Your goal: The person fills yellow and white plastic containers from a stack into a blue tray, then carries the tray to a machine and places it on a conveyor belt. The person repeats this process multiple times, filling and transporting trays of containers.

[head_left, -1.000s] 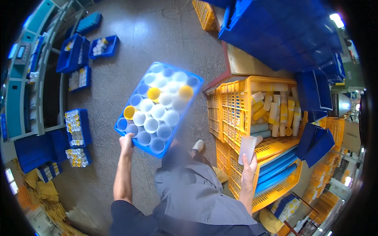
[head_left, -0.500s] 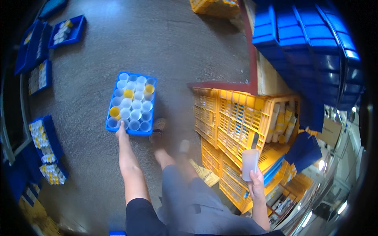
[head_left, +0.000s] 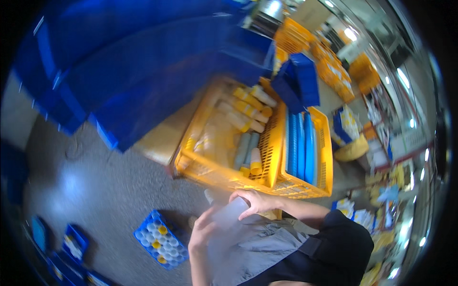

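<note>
Both my hands are at a frosted, translucent plastic cup (head_left: 230, 214), in front of my lap. My right hand (head_left: 256, 202) is closed around its far end, thumb and fingers on either side. My left hand (head_left: 202, 228) is curled against its left side; motion smears the fingers and the cup's lower part. Just beyond stands a yellow slatted crate (head_left: 214, 175) holding several stacks of white, grey and yellow cups (head_left: 245, 112). On the floor to the left lies a blue tray (head_left: 144, 240) filled with upright cups, mostly translucent, a few yellow.
Large blue bins (head_left: 143, 62) loom at the upper left, blurred. Blue flat pieces (head_left: 300, 143) stand in the yellow crate's right part, with a dark blue bin (head_left: 303, 78) above. More blue trays (head_left: 75, 242) lie at lower left. Yellow crates (head_left: 293, 35) stand farther back.
My view has swung right toward the yellow crate. My left hand has left the blue tray and come to the cup, which my right hand has brought in front of my lap.
</note>
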A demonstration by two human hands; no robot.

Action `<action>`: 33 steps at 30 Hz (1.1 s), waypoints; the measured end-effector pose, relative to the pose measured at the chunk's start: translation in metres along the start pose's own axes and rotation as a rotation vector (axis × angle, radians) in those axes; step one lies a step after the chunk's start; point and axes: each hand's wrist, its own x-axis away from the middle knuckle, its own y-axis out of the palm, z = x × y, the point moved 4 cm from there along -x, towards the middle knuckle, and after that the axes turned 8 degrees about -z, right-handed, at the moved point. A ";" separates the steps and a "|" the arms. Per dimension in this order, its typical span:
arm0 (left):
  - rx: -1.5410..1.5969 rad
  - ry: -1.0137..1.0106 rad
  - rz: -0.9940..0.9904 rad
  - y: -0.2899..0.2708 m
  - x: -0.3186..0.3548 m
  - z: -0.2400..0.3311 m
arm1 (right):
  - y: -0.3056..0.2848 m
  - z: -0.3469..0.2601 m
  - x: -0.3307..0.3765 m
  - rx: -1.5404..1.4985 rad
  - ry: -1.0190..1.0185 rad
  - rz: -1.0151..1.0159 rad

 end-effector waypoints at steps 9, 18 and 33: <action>-0.534 0.034 0.337 0.061 -0.174 0.037 | -0.367 0.115 0.127 0.508 0.034 1.666; -0.648 -0.148 0.584 0.026 -0.173 0.039 | -0.478 0.220 0.202 0.654 0.577 1.138; -0.803 -0.284 0.015 0.067 -0.321 0.076 | 0.033 0.104 0.160 0.448 0.614 0.766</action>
